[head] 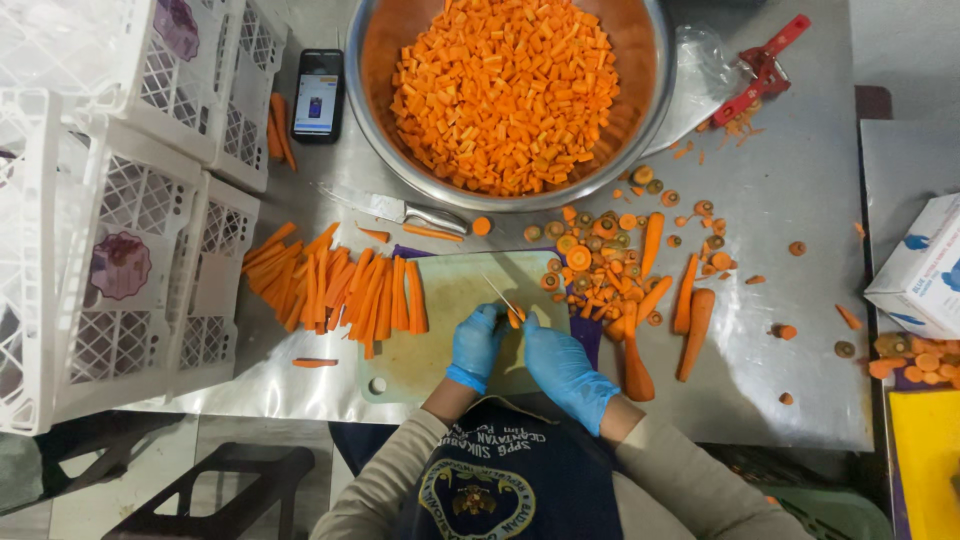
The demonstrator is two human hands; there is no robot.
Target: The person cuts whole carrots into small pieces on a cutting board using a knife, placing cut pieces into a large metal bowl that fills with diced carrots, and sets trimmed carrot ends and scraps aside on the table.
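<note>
Both my hands wear blue gloves and meet over a pale green cutting board (440,300). My left hand (474,346) pinches a small carrot piece (514,319) on the board. My right hand (560,368) grips a knife whose thin blade (500,295) angles up and left over that piece. Several long carrot sticks (340,290) lie across the board's left side and the table. A big steel bowl (660,110) at the back is heaped with diced carrot (505,90).
White plastic crates (130,200) stand stacked at the left, with a phone (317,95) beside them. A second knife (420,213) lies below the bowl. Carrot ends (600,265), whole carrots (692,320), a red peeler (765,65) and a cardboard box (920,265) sit to the right.
</note>
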